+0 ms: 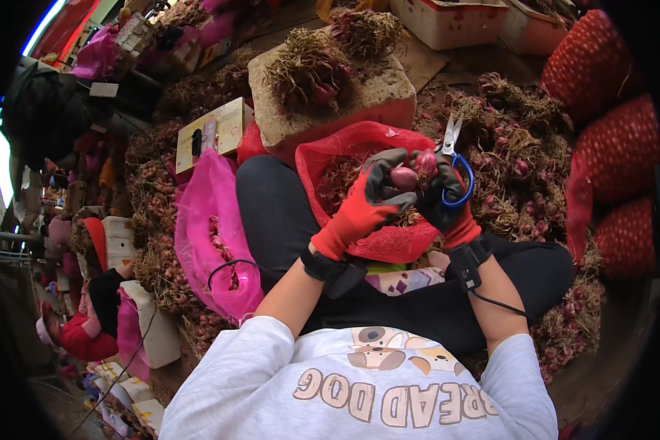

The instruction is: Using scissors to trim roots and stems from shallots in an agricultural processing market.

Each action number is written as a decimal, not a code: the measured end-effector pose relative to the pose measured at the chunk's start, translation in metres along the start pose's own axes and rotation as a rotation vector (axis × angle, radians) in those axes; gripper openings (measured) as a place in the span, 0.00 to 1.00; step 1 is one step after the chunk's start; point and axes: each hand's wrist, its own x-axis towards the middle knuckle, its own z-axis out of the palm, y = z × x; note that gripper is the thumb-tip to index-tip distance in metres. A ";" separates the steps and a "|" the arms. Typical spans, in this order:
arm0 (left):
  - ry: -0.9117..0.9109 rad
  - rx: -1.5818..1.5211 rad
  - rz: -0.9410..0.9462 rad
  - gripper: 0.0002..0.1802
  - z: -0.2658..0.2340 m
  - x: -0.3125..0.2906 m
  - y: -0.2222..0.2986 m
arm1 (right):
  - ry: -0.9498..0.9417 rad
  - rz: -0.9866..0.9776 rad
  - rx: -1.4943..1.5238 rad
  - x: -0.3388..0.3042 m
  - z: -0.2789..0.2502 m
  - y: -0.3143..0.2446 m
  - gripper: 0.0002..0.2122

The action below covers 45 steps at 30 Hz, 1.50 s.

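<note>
My left hand (367,202), in a red and black glove, holds a purple-red shallot bulb (404,177) over a red mesh bag (359,150) on my lap. My right hand (447,198), gloved the same way, grips blue-handled scissors (453,150) with the blades pointing up, and touches a second shallot (426,163) beside the first. The two hands meet above the bag's open mouth. Black wrist straps with a cable sit on both forearms.
A pale block (345,106) topped with rooty shallots stands just beyond the bag. A pink mesh bag (213,227) lies at my left knee. Piles of uncut shallots (513,154) spread right; filled red sacks (616,147) stack far right. Another person's red sleeve (88,337) shows lower left.
</note>
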 end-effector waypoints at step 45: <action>-0.115 0.608 0.235 0.08 -0.013 0.010 -0.040 | 0.163 0.373 0.548 0.003 0.006 -0.001 0.18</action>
